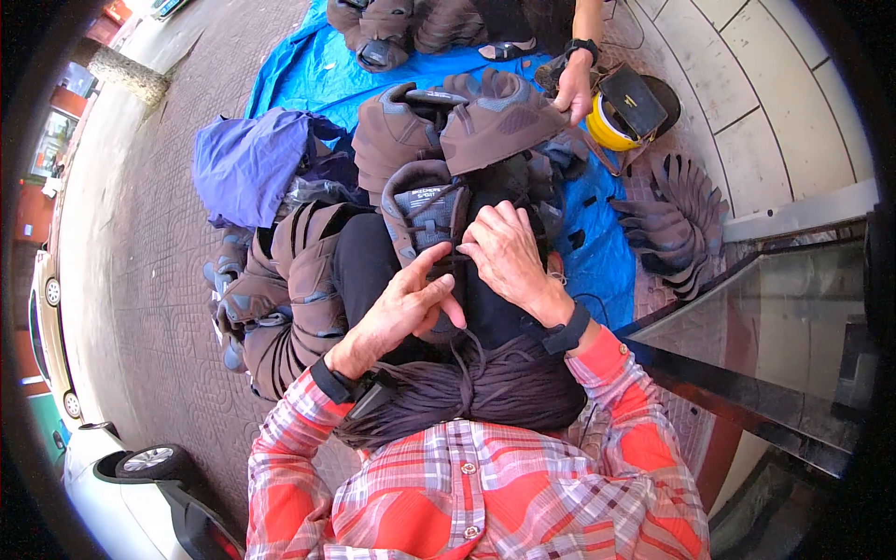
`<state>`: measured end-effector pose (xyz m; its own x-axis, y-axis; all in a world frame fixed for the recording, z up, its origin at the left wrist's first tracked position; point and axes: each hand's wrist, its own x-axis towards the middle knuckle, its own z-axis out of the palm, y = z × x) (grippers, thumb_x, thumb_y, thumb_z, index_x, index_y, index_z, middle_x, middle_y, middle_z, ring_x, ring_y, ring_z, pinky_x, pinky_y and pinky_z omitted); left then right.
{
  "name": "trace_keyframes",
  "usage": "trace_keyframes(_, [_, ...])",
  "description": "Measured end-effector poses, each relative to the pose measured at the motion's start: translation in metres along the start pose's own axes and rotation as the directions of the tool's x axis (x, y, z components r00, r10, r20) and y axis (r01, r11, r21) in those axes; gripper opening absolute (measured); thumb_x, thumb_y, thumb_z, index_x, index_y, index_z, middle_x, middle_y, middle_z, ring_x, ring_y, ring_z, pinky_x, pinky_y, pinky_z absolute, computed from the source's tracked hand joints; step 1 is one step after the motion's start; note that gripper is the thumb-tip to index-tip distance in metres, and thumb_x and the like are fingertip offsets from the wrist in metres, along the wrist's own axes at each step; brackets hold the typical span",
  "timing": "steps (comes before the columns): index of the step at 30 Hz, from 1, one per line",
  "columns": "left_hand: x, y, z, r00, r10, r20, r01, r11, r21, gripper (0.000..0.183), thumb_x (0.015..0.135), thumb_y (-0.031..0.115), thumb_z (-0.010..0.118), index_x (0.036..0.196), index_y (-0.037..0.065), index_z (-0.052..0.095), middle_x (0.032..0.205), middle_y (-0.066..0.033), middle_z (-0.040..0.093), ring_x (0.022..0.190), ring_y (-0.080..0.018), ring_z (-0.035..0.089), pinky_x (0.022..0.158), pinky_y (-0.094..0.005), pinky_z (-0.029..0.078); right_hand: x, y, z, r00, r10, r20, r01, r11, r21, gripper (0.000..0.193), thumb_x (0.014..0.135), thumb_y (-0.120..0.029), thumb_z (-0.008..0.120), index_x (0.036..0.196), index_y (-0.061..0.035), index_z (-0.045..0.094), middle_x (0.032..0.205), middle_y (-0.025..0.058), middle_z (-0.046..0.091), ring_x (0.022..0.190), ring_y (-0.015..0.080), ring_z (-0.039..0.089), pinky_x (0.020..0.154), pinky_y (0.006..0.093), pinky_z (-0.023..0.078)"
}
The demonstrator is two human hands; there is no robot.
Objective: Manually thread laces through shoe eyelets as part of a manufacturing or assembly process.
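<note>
Ground: outdoor brick paving, with a blue tarp spread over it; white cars sit at the lower left edge and a glass panel stands on my right.
Shoe: a brown-grey shoe stands in front of my chest, its long axis running away from me, tongue and laces facing up, on top of a heap of like shoes.
Left hand: my left hand sits just below the shoe's collar, forefinger stretched up onto the lace, the other fingers curled loosely; I can't tell whether they pinch anything.
Right hand: my right hand lies against the shoe's right side, fingers drawn together at the lace; it is the nearer hand and looks to be gripping the lace, though the fingertips are partly hidden.
Key relation: the lace crosses between my two sets of fingertips, nearly touching, straight ahead of both wrists.
Around: a bundle of dark laces hangs at my chest; a second shoe lies beyond, held by another person's hand; blue-purple cloth to the left; a fan of insoles and a yellow helmet to the right.
In the way: the piled shoes crowd my left wrist; the lace bundle lies under both forearms.
</note>
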<state>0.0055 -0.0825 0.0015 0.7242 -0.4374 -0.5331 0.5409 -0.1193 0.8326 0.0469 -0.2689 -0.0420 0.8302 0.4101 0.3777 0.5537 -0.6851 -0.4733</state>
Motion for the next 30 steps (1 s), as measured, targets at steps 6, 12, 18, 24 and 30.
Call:
trace_keyframes(6, [0.001, 0.003, -0.012, 0.997, 0.0, 0.074, 0.009, 0.993, -0.117, 0.05, 0.099, 0.02, 0.042, 0.144, 0.008, 0.024, 0.071, -0.0096, 0.064, 0.041, -0.0041, 0.035, 0.039, -0.0193, 0.029, -0.002, 0.0, 0.004, 0.999, 0.051, 0.015, -0.052, 0.997, 0.064, 0.01, 0.074, -0.015, 0.068, 0.074, -0.0083, 0.06, 0.082, 0.0058, 0.052, 0.085, 0.0263, 0.048, 0.074, 0.0385, 0.035])
trace_keyframes(12, [0.009, 0.006, -0.028, 0.98, -0.038, 0.197, 0.004, 0.985, 0.171, 0.057, 0.099, 0.022, 0.043, 0.147, 0.01, 0.016, 0.074, -0.0101, 0.066, 0.043, -0.0031, 0.035, 0.04, -0.0189, 0.03, -0.006, -0.006, 0.014, 0.989, 0.146, -0.036, -0.145, 0.989, 0.03, 0.01, 0.078, -0.017, 0.066, 0.074, -0.009, 0.06, 0.082, 0.0063, 0.052, 0.084, 0.0264, 0.047, 0.074, 0.0396, 0.034])
trace_keyframes(18, [0.014, 0.017, -0.036, 0.968, -0.123, 0.219, 0.076, 0.974, 0.213, 0.055, 0.098, 0.019, 0.043, 0.147, 0.009, 0.018, 0.073, -0.0105, 0.066, 0.043, -0.0046, 0.036, 0.04, -0.0198, 0.031, -0.004, -0.007, 0.008, 0.999, -0.007, 0.045, 0.011, 0.997, -0.079, 0.006, 0.073, -0.009, 0.063, 0.077, -0.008, 0.06, 0.082, 0.0074, 0.052, 0.085, 0.027, 0.047, 0.074, 0.0396, 0.035])
trace_keyframes(24, [0.04, 0.019, -0.035, 0.976, 0.194, 0.097, -0.2, 0.633, 0.748, 0.032, 0.091, 0.012, 0.05, 0.12, -0.001, 0.055, 0.068, -0.013, 0.065, 0.058, -0.0195, 0.066, 0.054, -0.0353, 0.05, 0.0, -0.004, -0.002, 0.994, -0.063, 0.09, 0.068, 0.996, -0.056, 0.021, 0.072, -0.002, 0.063, 0.091, -0.007, 0.054, 0.084, 0.0075, 0.054, 0.084, 0.0274, 0.05, 0.075, 0.0392, 0.036])
trace_keyframes(30, [0.054, 0.006, -0.022, 0.892, 0.448, 0.066, -0.199, 0.257, 0.946, 0.019, 0.081, 0.012, 0.057, 0.094, -0.001, 0.058, 0.06, -0.0143, 0.062, 0.059, -0.0274, 0.065, 0.056, -0.037, 0.051, -0.002, -0.002, 0.009, 1.0, 0.026, -0.014, -0.023, 0.981, 0.194, 0.032, 0.069, 0.006, 0.061, 0.096, -0.0058, 0.048, 0.085, 0.008, 0.054, 0.082, 0.0286, 0.051, 0.075, 0.0391, 0.036])
